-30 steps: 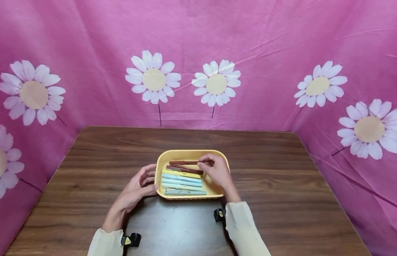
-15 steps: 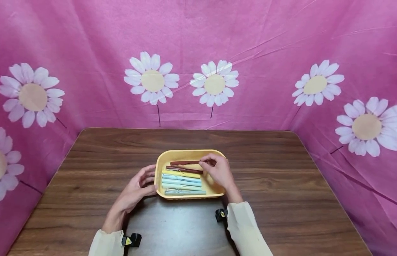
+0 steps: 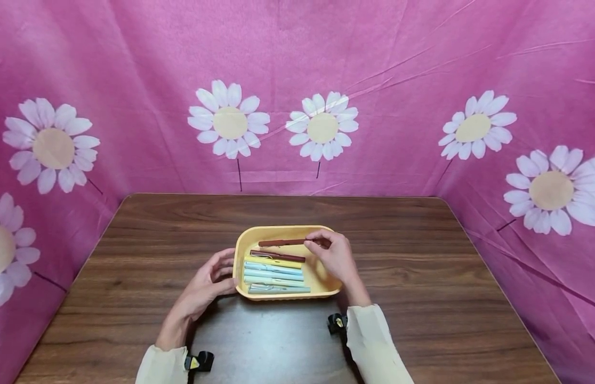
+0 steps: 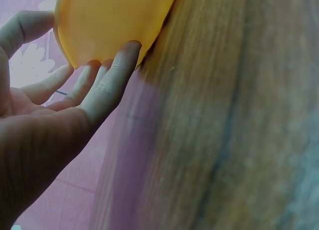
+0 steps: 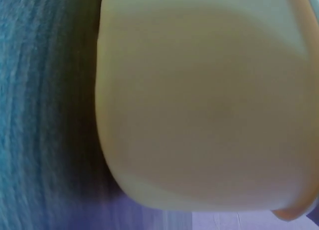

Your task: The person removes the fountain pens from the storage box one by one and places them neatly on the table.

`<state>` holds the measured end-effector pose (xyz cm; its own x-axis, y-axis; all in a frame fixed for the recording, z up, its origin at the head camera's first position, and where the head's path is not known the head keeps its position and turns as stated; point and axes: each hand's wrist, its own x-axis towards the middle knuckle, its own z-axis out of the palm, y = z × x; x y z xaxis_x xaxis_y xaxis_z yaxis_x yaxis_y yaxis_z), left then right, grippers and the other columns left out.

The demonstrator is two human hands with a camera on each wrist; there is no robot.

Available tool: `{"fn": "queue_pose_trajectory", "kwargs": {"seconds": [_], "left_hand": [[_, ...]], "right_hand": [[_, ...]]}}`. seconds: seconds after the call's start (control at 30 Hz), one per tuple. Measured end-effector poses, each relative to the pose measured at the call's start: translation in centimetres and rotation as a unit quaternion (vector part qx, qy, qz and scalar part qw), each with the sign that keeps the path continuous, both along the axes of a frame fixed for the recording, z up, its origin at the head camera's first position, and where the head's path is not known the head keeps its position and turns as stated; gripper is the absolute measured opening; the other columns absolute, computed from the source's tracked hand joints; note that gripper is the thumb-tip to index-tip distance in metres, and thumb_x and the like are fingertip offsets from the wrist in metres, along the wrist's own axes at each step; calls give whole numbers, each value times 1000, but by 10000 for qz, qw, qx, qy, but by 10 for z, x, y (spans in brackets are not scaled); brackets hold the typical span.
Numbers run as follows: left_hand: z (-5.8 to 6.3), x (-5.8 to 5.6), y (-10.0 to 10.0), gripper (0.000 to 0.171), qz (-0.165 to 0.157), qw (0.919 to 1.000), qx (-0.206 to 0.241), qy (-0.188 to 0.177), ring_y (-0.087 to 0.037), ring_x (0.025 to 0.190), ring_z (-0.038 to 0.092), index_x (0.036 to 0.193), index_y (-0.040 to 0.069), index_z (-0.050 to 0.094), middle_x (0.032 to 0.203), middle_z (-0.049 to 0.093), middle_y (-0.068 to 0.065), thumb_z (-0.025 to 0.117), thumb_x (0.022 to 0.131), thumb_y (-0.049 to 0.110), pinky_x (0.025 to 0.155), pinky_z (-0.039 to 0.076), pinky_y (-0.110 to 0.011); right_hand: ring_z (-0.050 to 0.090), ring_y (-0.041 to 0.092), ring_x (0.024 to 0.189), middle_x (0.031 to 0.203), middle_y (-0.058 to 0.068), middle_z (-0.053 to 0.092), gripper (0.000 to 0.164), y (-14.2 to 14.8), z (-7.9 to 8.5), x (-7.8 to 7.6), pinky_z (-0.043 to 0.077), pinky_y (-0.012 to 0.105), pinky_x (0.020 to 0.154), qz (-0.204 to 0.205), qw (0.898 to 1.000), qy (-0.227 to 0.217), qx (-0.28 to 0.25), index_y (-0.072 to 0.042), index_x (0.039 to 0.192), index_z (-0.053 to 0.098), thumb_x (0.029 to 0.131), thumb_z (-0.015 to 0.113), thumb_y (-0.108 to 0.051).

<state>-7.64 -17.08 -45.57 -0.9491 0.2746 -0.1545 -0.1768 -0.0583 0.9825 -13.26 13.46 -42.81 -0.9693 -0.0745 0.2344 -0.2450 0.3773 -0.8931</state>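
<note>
Pinching a reddish-brown pen (image 3: 283,242), the right hand (image 3: 336,256) has thumb and fingertips together on its end; the pen's barrel points left from that grip, over the far side of the yellow tray (image 3: 320,276). Left hand (image 3: 199,290): fingers spread apart, tips touching the tray's end wall from outside. Tray sits on the desk (image 3: 422,298), between both hands.

Tray contents, all lying to the right of the left hand, from just below the right hand's pen toward the person: maroon pen (image 3: 283,256), yellow pen (image 3: 284,263), light-blue pen (image 3: 273,268), pale green pen (image 3: 273,280), grey-green pen (image 3: 290,290). Exact count in the blue-green part hard to tell.

Pens show in head view only. Left wrist view adds left fingertips on the tray's outer wall, underneath included. Right wrist view: mostly tray wall, blurry.
</note>
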Motion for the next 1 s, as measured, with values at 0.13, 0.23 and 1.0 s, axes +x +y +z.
{"fn": "queue_pose_trajectory", "kwargs": {"seconds": [0.13, 0.23, 1.0], "left_hand": [[-1, 2, -1, 69, -14, 10000, 22, -41, -40, 125, 49, 151, -2, 33, 141, 42, -33, 64, 90, -10, 86, 59, -38], [-2, 3, -1, 70, -14, 10000, 51, -53, -41, 125, 48, 151, -2, 33, 142, 41, -33, 64, 90, -9, 86, 59, -37], [2, 0, -3, 69, -106, 9999, -75, -40, -42, 126, 49, 152, -1, 33, 142, 41, -31, 66, 91, -5, 88, 59, -36]], "right_hand": [[65, 22, 78, 90, 16, 73, 9, 0, 6, 4, 52, 20, 69, -111, 9999, -40, 3, 4, 95, 75, 86, 78, 2], [64, 22, 78, 89, 18, 72, 9, 2, 13, 9, 52, 20, 68, -131, 9999, -71, -21, 6, 95, 73, 86, 77, 4], [64, 12, 78, 90, 14, 71, 8, 35, 5, 1, 53, 17, 67, -258, 9983, 78, -508, 6, 97, 73, 89, 74, 4]]}}
